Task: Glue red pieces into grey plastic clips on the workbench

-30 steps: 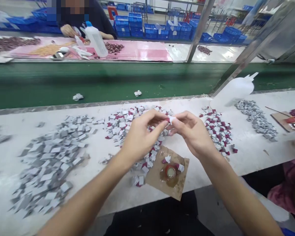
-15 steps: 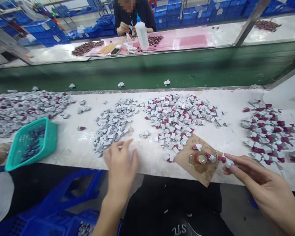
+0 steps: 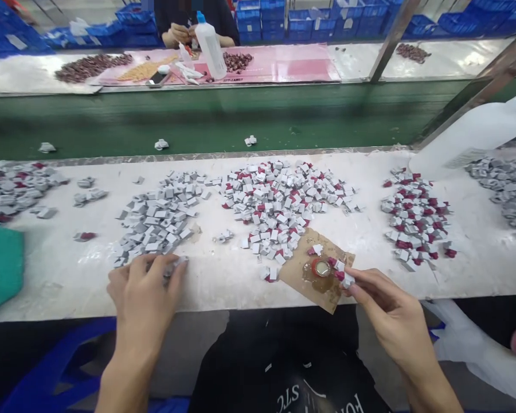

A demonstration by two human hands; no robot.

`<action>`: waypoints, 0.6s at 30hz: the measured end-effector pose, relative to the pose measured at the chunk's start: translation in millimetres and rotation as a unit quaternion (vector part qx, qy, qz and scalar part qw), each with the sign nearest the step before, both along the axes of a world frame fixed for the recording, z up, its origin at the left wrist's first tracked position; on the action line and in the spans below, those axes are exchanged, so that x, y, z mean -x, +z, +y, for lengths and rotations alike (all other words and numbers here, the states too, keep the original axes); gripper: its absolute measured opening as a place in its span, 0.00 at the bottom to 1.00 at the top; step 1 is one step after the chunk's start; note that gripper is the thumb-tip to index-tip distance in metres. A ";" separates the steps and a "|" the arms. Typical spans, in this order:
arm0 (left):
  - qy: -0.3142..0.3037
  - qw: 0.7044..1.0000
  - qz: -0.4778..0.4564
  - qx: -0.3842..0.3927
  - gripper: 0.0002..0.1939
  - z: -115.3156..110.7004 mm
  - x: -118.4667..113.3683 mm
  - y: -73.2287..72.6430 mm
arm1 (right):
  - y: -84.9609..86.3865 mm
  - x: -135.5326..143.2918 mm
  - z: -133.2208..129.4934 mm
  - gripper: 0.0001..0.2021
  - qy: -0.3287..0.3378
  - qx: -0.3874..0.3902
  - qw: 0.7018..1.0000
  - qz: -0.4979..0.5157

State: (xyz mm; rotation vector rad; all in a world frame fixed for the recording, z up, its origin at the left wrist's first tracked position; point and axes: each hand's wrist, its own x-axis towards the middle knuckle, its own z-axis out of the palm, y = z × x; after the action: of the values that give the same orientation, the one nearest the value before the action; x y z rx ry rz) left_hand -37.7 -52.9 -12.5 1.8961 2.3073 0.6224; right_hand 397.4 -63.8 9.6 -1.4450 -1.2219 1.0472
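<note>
My right hand [image 3: 389, 301] pinches a small grey-and-maroon plastic part [image 3: 347, 280] between thumb and fingertips, above the edge of a brown paper piece [image 3: 294, 269]. On that paper sits a small round red-rimmed cap of liquid [image 3: 321, 267] in a wet stain, with loose grey-and-maroon parts beside it. At the near edge of a pile of grey plastic parts [image 3: 155, 221], my left hand [image 3: 146, 284] is curled with a grey plastic part [image 3: 180, 261] between thumb and fingers. A larger mixed pile of grey-and-maroon parts [image 3: 275, 201] lies between the hands.
Another grey-and-maroon pile [image 3: 417, 218] lies right, near a tilted white bottle [image 3: 468, 137]. A teal basket [image 3: 8, 267] stands at the left edge. Beyond the green belt [image 3: 189, 115], a person's hands [image 3: 180, 33] work behind a clear bottle [image 3: 212, 51].
The view has shifted right. My left hand has come to the grey pile's near edge and closed on a part. My right hand still holds its part, now nearer the paper and cap.
</note>
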 end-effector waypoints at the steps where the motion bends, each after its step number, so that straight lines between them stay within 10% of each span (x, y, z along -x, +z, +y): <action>1: -0.008 1.000 -0.002 -0.003 0.16 0.5 -6.9 -0.3 | -1.5 1.8 -1.4 0.11 -0.005 0.000 1.000 -0.007; 8: -0.091 0.994 -0.066 0.002 0.13 -0.6 -85.4 -5.6 | -7.7 8.7 2.5 0.11 0.018 -0.009 0.999 -0.039; 18: -0.025 0.963 -0.263 0.057 0.13 -4.2 -110.1 23.0 | -1.5 9.7 8.8 0.08 0.013 -0.007 1.000 0.008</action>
State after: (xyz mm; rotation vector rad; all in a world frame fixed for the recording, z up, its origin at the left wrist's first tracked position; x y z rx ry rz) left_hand 72.4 -57.1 10.5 1.5009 1.9038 0.8436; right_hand 387.7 -55.0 8.1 -1.4109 -1.2377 1.0634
